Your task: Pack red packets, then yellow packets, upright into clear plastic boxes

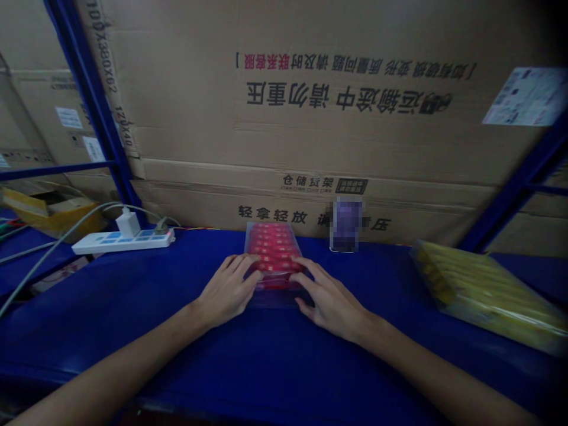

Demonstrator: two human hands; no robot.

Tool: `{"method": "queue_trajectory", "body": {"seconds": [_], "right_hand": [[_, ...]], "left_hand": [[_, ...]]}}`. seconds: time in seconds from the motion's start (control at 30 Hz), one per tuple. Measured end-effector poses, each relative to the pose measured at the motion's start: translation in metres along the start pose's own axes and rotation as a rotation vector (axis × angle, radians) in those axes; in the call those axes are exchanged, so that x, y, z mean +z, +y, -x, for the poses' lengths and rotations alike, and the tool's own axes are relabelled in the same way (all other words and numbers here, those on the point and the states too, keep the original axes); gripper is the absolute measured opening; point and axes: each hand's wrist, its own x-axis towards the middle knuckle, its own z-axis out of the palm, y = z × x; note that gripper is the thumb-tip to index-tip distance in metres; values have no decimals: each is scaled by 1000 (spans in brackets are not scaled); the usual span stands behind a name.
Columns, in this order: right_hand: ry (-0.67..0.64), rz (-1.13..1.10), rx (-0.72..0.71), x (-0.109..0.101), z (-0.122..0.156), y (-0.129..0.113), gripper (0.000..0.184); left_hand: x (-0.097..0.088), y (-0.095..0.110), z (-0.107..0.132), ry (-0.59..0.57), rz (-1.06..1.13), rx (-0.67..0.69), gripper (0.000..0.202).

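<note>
A clear plastic-wrapped pack of red items [273, 248] lies flat on the blue-covered table [133, 343], its long side pointing away from me. My left hand [228, 290] grips its left side, with the fingertips over the edge. My right hand [331, 299] presses on its right side, with the fingers reaching over the near corner. The hands' fingers nearly meet across the pack and hide its near part. The individual red items are too blurred to identify.
A similar wrapped pack of yellow items [483, 293] lies at the table's right. A white power strip [122, 241] with a plugged-in adapter and cables sits at the back left. A pixelated upright object [345, 225] stands behind the red pack. Large cardboard cartons [310, 136] stand against blue shelf uprights [95, 112].
</note>
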Motion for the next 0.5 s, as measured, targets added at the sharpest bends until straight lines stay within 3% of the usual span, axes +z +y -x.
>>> {"method": "queue_trajectory", "body": {"seconds": [0.3,0.5], "right_hand": [[-76,-94,107,-9,1,-9,44],[-70,-111,101,-8,-3,-8,35]], "left_hand": [[-16,5,10,-95,221,-54,54],[-12,6,6,-92,173,-68,40]]}}
